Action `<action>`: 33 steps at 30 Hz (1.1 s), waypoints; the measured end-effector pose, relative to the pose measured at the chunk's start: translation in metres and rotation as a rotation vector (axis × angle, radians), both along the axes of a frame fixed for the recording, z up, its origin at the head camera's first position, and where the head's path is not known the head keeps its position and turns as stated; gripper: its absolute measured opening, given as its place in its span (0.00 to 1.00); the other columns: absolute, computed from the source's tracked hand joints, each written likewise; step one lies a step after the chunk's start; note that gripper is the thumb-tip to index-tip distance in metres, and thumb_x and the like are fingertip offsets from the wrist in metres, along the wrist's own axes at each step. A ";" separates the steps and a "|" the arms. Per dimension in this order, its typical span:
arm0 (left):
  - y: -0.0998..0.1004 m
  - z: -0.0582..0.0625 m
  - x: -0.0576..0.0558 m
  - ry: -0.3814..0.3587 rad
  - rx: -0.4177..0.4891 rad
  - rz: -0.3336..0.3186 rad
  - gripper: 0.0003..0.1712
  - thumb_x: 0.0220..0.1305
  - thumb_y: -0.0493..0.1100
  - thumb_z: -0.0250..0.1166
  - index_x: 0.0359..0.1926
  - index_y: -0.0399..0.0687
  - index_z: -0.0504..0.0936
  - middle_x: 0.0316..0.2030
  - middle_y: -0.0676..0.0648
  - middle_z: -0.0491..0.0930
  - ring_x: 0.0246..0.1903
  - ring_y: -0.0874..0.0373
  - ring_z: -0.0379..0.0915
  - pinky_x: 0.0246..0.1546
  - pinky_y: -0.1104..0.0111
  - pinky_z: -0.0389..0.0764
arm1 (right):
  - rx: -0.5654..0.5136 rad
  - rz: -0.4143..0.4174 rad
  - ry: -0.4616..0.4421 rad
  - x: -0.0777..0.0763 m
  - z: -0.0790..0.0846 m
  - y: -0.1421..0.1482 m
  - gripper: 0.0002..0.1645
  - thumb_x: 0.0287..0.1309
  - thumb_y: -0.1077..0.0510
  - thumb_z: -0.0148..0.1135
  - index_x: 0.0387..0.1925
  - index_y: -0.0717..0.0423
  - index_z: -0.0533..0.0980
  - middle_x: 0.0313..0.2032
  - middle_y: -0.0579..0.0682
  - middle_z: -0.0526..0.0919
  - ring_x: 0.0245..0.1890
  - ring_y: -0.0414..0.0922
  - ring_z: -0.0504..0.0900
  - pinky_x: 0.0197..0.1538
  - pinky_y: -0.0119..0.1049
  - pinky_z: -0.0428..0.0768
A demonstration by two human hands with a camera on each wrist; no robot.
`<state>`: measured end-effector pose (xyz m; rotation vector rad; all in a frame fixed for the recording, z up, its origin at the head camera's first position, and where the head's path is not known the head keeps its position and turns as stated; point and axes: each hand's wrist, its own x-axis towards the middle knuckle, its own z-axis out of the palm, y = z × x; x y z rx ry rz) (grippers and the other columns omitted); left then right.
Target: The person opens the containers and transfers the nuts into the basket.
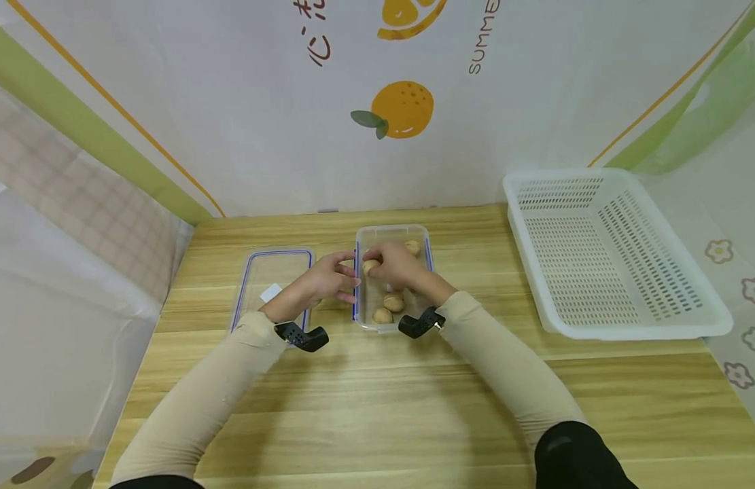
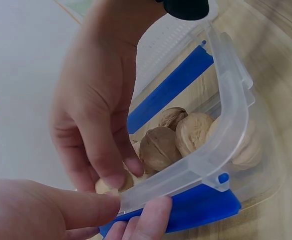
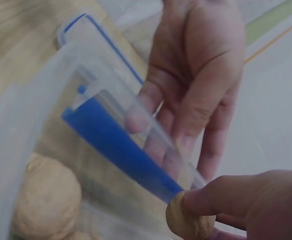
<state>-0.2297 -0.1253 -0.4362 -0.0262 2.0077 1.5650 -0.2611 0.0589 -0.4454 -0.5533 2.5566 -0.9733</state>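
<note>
A clear plastic food container (image 1: 392,231) with blue side clips stands near the table's back, walnuts inside it. My right hand (image 1: 397,263) reaches into it and pinches a walnut (image 3: 189,218) between thumb and fingers, close to the left wall. Along that wall my left hand (image 1: 323,278) holds the container, thumb at the rim and fingertips against the outside by the blue clip (image 2: 195,207). Other walnuts (image 1: 388,309) lie at the near end, and another (image 1: 412,247) sits in the far right corner. The right hand hides part of the container's inside.
A clear lid (image 1: 279,265) with a blue seal lies left of the container, a white square (image 1: 270,293) on it, partly under the left forearm. To the right stands a large white perforated basket (image 1: 634,332). A printed cloth (image 1: 261,149) hangs behind the wooden table (image 1: 365,407).
</note>
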 end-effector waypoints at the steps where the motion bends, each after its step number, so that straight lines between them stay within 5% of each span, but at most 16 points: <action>1: 0.000 0.000 0.000 0.000 -0.001 0.000 0.40 0.71 0.26 0.58 0.79 0.37 0.51 0.54 0.34 0.67 0.42 0.52 0.73 0.40 0.64 0.91 | -0.024 -0.012 -0.019 0.000 0.001 0.001 0.23 0.63 0.64 0.65 0.60 0.61 0.80 0.53 0.55 0.84 0.44 0.46 0.77 0.47 0.35 0.82; 6: 0.000 0.000 0.000 0.000 -0.002 -0.002 0.41 0.72 0.26 0.58 0.79 0.37 0.51 0.57 0.33 0.66 0.44 0.51 0.73 0.41 0.64 0.91 | -0.121 -0.049 -0.063 -0.001 0.004 0.005 0.23 0.62 0.64 0.66 0.59 0.60 0.81 0.52 0.55 0.84 0.46 0.46 0.78 0.45 0.33 0.81; 13: -0.001 0.001 0.000 0.001 0.004 0.000 0.41 0.72 0.27 0.58 0.79 0.37 0.50 0.59 0.31 0.66 0.46 0.49 0.74 0.43 0.63 0.91 | -0.234 -0.064 -0.065 -0.002 0.013 0.010 0.22 0.61 0.66 0.67 0.58 0.62 0.81 0.54 0.56 0.84 0.54 0.51 0.81 0.54 0.39 0.84; 33: -0.002 -0.001 0.002 -0.013 0.044 0.022 0.41 0.72 0.26 0.58 0.79 0.38 0.51 0.55 0.34 0.66 0.44 0.50 0.73 0.43 0.60 0.91 | -0.347 -0.083 -0.048 0.002 0.058 0.048 0.22 0.64 0.63 0.66 0.60 0.59 0.80 0.55 0.55 0.82 0.56 0.51 0.78 0.55 0.43 0.83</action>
